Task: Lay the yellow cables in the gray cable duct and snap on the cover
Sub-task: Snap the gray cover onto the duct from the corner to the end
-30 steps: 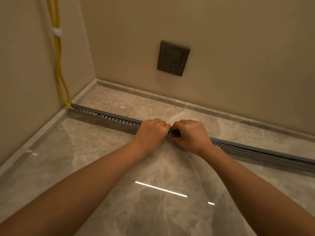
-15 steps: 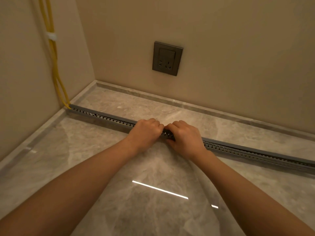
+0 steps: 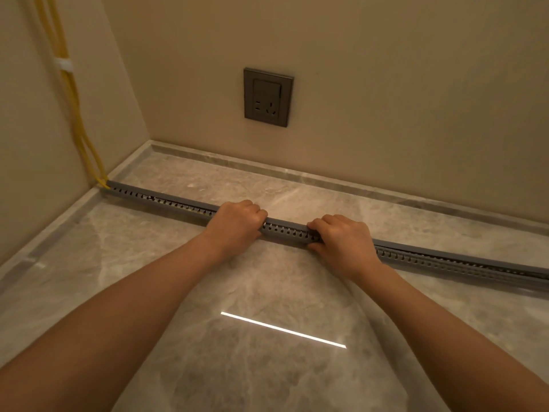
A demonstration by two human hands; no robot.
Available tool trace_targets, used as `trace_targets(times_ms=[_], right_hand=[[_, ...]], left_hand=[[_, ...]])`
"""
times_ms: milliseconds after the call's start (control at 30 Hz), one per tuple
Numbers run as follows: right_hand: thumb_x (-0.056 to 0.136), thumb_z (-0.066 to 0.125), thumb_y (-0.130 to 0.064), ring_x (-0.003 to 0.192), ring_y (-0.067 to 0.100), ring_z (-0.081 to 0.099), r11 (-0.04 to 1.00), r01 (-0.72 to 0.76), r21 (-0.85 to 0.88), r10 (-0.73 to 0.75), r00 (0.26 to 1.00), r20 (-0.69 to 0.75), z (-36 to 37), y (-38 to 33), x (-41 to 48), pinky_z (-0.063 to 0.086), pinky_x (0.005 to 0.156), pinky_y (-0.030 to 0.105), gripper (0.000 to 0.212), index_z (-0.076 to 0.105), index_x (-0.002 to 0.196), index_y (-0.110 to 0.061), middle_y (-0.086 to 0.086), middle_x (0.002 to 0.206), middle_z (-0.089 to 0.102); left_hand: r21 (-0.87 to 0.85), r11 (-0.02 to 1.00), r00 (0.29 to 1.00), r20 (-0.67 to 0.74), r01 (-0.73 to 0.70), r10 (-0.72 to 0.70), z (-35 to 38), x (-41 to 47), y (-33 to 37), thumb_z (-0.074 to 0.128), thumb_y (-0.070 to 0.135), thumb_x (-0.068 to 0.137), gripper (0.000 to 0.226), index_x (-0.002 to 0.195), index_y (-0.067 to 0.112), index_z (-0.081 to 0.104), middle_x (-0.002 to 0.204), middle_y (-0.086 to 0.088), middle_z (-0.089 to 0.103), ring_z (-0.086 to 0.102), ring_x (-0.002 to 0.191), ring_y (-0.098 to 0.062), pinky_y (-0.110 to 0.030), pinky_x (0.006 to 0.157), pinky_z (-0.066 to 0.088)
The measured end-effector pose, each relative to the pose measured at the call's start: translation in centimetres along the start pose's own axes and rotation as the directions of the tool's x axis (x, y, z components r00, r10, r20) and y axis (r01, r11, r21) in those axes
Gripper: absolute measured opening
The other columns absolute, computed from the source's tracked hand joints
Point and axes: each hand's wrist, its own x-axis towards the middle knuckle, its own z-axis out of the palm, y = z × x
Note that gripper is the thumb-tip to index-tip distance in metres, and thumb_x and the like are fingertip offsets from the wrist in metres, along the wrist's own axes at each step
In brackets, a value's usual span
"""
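A long gray slotted cable duct (image 3: 166, 200) lies on the marble floor, running from the left wall to the right edge. Its gray cover (image 3: 285, 225) sits along the top. To the right of my hands the cover (image 3: 445, 253) looks slightly raised off the duct. My left hand (image 3: 236, 226) is curled over the duct near its middle. My right hand (image 3: 341, 237) grips the duct and cover a short way to the right. Yellow cables (image 3: 75, 114) come down the left wall, held by a white clip (image 3: 64, 66), and enter the duct's left end.
A dark gray wall socket (image 3: 268, 96) sits on the back wall above the duct. A marble skirting (image 3: 326, 181) runs along the walls. A bright light strip reflects on the glossy floor (image 3: 282, 330) between my forearms.
My hands were touching each other over the duct; now they are apart, the right hand having slid along the cover to the right. The camera view also shifted slightly.
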Motion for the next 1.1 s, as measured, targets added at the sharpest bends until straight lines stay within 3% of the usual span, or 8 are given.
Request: trace_targets(times_ms=[233, 400, 567, 733, 933, 1100], right_hand=[[0.090, 0.054, -0.038, 0.091, 0.020, 0.058, 0.997, 0.067, -0.036, -0.064, 0.995, 0.077, 0.1, 0.5, 0.7, 0.043, 0.068, 0.031, 0.029, 0.058, 0.112, -0.019, -0.001, 0.104, 0.064], [0.089, 0.055, -0.037, 0.091, 0.021, 0.057, 0.996, 0.092, 0.002, -0.092, 0.993, 0.078, 0.0, 0.8, 0.9, 0.041, 0.068, 0.030, 0.029, 0.057, 0.111, -0.018, 0.001, 0.104, 0.063], [0.088, 0.057, -0.036, 0.091, 0.023, 0.058, 0.995, 0.103, 0.007, -0.103, 0.992, 0.077, 0.0, 1.0, 1.2, 0.043, 0.068, 0.032, 0.030, 0.057, 0.109, -0.016, 0.002, 0.103, 0.064], [0.087, 0.055, -0.036, 0.088, 0.023, 0.060, 0.997, 0.082, 0.013, -0.083, 0.995, 0.057, 0.2, 1.0, 1.0, 0.041, 0.065, 0.031, 0.027, 0.059, 0.104, -0.015, 0.003, 0.099, 0.065], [0.086, 0.057, -0.036, 0.088, 0.022, 0.059, 1.000, 0.002, 0.029, -0.003, 0.998, 0.064, 0.2, 0.4, 0.7, 0.042, 0.066, 0.032, 0.028, 0.059, 0.106, -0.017, 0.002, 0.099, 0.064], [0.085, 0.059, -0.035, 0.090, 0.021, 0.056, 0.997, -0.069, 0.022, 0.069, 0.998, 0.014, 0.2, -0.4, -0.2, 0.035, 0.063, 0.028, 0.027, 0.057, 0.106, -0.018, 0.002, 0.100, 0.062]], left_hand=[[0.023, 1.000, 0.999, 0.049, 0.017, -0.018, -0.6, 0.0, 0.4, 0.050, 0.030, 0.091, 0.026, 0.109, 0.013, 0.058, 0.107, -0.004, 0.064, 0.057, 0.098, -0.022, -0.033, 0.072, 0.044], [0.049, 0.998, 0.997, 0.062, 0.047, -0.050, -1.2, 0.3, 1.3, 0.049, 0.026, 0.089, 0.019, 0.101, 0.013, 0.056, 0.102, -0.005, 0.063, 0.058, 0.093, -0.024, -0.032, 0.064, 0.037], [-0.044, 0.995, 0.995, 0.042, 0.088, -0.086, -1.4, 1.0, 3.6, 0.049, 0.025, 0.089, 0.020, 0.103, 0.013, 0.057, 0.103, -0.005, 0.063, 0.058, 0.094, -0.022, -0.033, 0.071, 0.042], [-0.081, 0.996, 0.999, 0.007, 0.034, -0.033, -1.0, 2.3, 7.2, 0.046, 0.021, 0.093, 0.020, 0.108, 0.012, 0.056, 0.105, -0.004, 0.062, 0.058, 0.095, -0.020, -0.030, 0.071, 0.041], [0.004, 0.999, 0.999, 0.015, -0.049, 0.049, -0.8, 2.4, 6.9, 0.037, 0.020, 0.098, 0.022, 0.112, 0.011, 0.051, 0.110, -0.006, 0.061, 0.059, 0.097, -0.020, -0.030, 0.076, 0.044], [0.029, 0.991, 0.991, 0.050, -0.130, 0.128, -0.9, 2.7, 6.5, 0.036, 0.019, 0.098, 0.023, 0.112, 0.009, 0.051, 0.111, -0.007, 0.062, 0.061, 0.096, -0.023, -0.032, 0.076, 0.046]])
